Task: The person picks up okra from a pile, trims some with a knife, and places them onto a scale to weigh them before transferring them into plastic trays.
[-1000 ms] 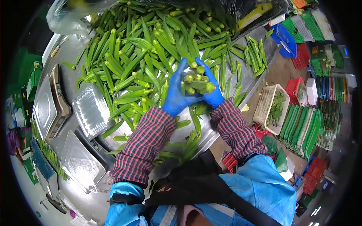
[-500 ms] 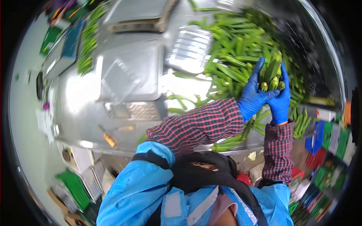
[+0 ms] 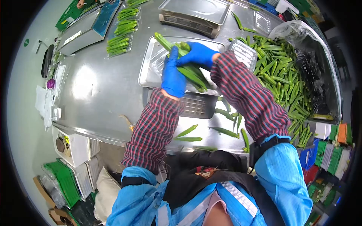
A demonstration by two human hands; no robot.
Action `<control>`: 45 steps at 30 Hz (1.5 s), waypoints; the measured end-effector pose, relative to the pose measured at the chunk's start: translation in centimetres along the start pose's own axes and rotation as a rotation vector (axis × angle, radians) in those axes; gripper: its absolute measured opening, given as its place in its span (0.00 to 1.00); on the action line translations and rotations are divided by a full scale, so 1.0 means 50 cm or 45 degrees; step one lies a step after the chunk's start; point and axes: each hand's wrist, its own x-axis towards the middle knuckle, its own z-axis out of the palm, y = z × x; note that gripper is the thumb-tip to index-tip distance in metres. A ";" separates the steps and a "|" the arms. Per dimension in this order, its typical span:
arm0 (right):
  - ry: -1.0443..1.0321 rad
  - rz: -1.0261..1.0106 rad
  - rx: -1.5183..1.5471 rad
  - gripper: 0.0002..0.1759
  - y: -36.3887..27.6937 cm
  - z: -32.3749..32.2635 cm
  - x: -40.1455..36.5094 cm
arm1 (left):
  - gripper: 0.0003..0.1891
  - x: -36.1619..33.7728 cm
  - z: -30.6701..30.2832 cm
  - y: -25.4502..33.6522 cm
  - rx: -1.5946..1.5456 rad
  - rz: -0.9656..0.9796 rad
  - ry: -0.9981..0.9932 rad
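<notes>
A bunch of green okra (image 3: pixel 193 74) is gripped between my two blue-gloved hands. My left hand (image 3: pixel 174 75) closes on the bunch from the near left side, fingers pointing away from me. From the right, my right hand (image 3: pixel 198 55) wraps over the same pods. Both hands are above a metal tray-topped scale (image 3: pixel 145 77), where a clear plastic tray (image 3: pixel 156 62) lies partly hidden behind my left hand. Another clear plastic tray (image 3: pixel 243 54) rests just right of the scale. A large heap of loose okra (image 3: pixel 281 75) spreads over the right of the steel table (image 3: pixel 102 101).
Packed okra trays (image 3: pixel 122 34) line up at the far left beside a blue-topped metal box (image 3: pixel 100 24). A second scale (image 3: pixel 194 13) stands at the back. Loose pods (image 3: pixel 224 132) lie near the front edge. Clear plastic film (image 3: pixel 298 30) drapes over the far right.
Both hands have moved left from the okra heap to above the scale, carrying the bunch. The bunch has turned from roughly upright to slanting, and the head view has shifted.
</notes>
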 end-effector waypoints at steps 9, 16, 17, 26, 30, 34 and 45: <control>0.216 0.228 -0.452 0.50 0.032 0.061 0.079 | 0.40 -0.027 -0.061 0.073 0.875 0.076 0.195; 1.219 -0.088 -0.274 0.29 0.024 0.095 -0.136 | 0.30 0.205 -0.194 0.209 1.285 0.456 -0.335; 1.346 -0.062 -0.019 0.29 0.069 0.107 -0.152 | 0.28 0.226 -0.198 0.212 1.355 0.401 -0.435; 1.608 -0.040 0.212 0.19 0.037 0.204 -0.050 | 0.26 0.152 -0.190 0.140 1.705 0.448 -0.637; 1.256 -0.229 0.632 0.12 0.111 0.111 0.024 | 0.30 0.107 -0.177 0.096 1.835 0.627 -0.567; 0.995 -0.226 0.156 0.12 0.092 0.053 0.020 | 0.35 0.118 -0.161 0.096 1.922 0.675 -0.427; 1.066 -0.214 -0.341 0.14 0.089 0.115 -0.077 | 0.30 0.134 -0.174 0.190 2.535 0.694 -1.122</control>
